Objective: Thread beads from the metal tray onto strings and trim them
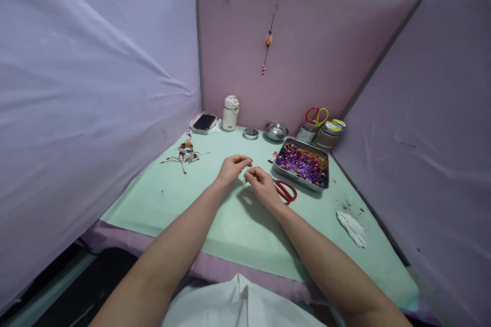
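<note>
Above the middle of the table, my left hand (232,168) and my right hand (262,185) are close together with fingertips pinched. A thin pale thread (244,181) shows at their fingertips; most of it is too fine to follow. Just behind my right hand lies a pair of red-handled scissors (286,192), its blades partly hidden by the hand. To the right of the hands, a metal tray (300,182) holds many purple, red and dark beads (301,162). A small red and white item (273,157) lies by the tray's left edge.
Beaded cords (186,153) lie at the left. Along the back stand a phone (204,121), a white bottle (230,113), a small round dish (251,134), a metal bowl (276,132) and jars (329,135). A beaded strand (268,41) hangs behind. White gloves (352,229) lie right.
</note>
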A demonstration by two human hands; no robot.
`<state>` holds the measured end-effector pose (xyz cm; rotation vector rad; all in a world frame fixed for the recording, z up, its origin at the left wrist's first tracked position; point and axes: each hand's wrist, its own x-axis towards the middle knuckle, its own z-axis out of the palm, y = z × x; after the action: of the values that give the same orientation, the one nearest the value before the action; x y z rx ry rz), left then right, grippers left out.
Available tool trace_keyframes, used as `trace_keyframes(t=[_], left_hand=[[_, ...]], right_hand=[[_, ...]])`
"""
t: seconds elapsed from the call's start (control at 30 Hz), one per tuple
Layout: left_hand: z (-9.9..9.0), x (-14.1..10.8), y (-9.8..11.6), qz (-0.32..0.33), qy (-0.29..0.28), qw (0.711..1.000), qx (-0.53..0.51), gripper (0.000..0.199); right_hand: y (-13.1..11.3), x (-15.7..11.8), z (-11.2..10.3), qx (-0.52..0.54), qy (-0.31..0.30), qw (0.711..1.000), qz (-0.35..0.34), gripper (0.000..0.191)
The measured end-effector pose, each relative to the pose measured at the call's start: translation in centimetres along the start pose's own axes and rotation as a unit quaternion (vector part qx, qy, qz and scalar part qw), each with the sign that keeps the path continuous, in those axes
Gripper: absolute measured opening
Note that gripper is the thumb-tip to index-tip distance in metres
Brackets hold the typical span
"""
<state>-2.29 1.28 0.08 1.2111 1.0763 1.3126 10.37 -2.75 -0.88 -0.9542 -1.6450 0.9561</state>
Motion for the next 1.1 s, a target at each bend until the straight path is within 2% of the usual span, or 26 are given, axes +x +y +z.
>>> trace_keyframes(t=[0.27, 0.4, 0.57, 0.8, 0.97, 1.1], left_hand=[[0.3, -0.2, 0.1, 0.043, -0.007, 0.999, 0.017, 0.02], [0.2, -0.1, 0.0, 0.046, -0.004, 0.999, 0.015, 0.02], [0.2, -0.1, 0.0, 0.049, -0.008, 0.999, 0.016, 0.02], [0.3, -0.1, -0.1, 0.053, -0.012, 0.998, 0.015, 0.02], [0.3, -0.2, 0.1, 0.049, -0.009, 0.999, 0.021, 0.019], [0.3, -0.3, 0.3, 0.045, 0.001, 0.999, 0.029, 0.019]], right_hand=[[0.3, 0.7, -1.2, 0.032, -0.026, 0.998, 0.052, 0.025], [0.1, 0.7, -1.4, 0.004, -0.04, 0.999, 0.029, 0.026], [0.2, 0.7, -1.6, -0.027, -0.03, 0.999, 0.004, 0.026], [0.2, 0.9, -1.8, -0.058, -0.043, 0.997, -0.004, 0.031], [0.3, 0.8, -1.8, -0.091, -0.011, 0.996, -0.003, 0.028], [0.5, 0.9, -1.8, -0.14, 0.036, 0.988, -0.049, 0.024]])
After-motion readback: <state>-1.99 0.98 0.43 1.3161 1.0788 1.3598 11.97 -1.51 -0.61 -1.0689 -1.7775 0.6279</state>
